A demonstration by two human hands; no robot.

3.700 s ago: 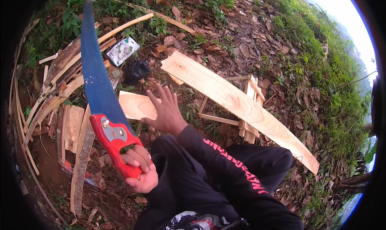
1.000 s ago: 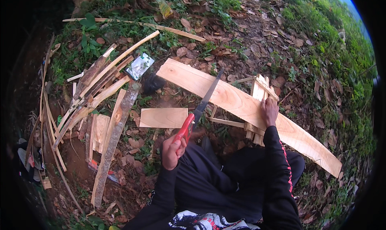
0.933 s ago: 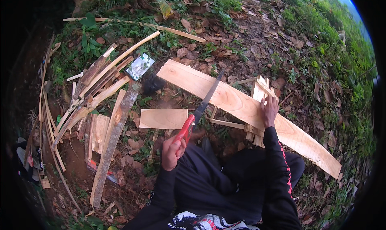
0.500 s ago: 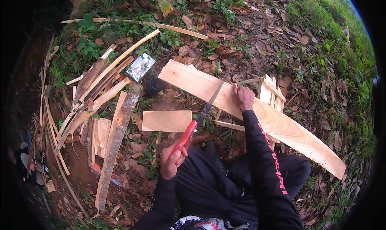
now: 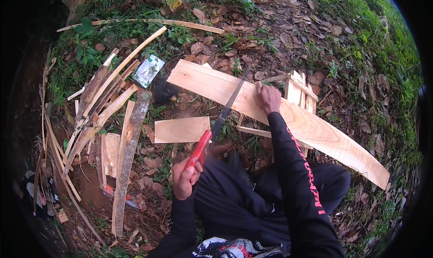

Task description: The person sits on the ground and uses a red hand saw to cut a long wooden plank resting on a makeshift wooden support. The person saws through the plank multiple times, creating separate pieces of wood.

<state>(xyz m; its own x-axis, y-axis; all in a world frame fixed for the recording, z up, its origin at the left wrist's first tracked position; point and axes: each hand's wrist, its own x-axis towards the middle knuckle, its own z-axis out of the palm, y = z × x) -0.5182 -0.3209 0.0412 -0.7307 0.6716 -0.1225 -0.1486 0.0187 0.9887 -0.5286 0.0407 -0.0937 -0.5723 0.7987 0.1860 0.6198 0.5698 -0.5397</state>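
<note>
My left hand [image 5: 184,180] is closed around the red handle [image 5: 197,150] of a handsaw. Its dark, narrow blade [image 5: 229,105] slants away from me across a long pale wooden board [image 5: 311,125], left of my other hand. The board runs from upper left to lower right, its right end narrowing in a curve. My right hand [image 5: 269,98] presses down on the board near its far edge, fingers curled over that edge. Beneath the board stands a small slatted wooden frame [image 5: 295,90], partly hidden. A short rectangular plank [image 5: 181,130] lies on the ground left of the saw.
Several rough strips and offcuts [image 5: 106,93] are piled at the left, beside a bark-edged slab [image 5: 132,145]. A shiny silver-white packet [image 5: 149,71] lies near the pile's top. One long thin strip [image 5: 180,23] crosses the far ground. Leaves and grass surround the work.
The whole view has shifted slightly, moving the scene up and left. Relative to the board, my left hand and the saw handle are a little nearer me. My right hand keeps its place.
</note>
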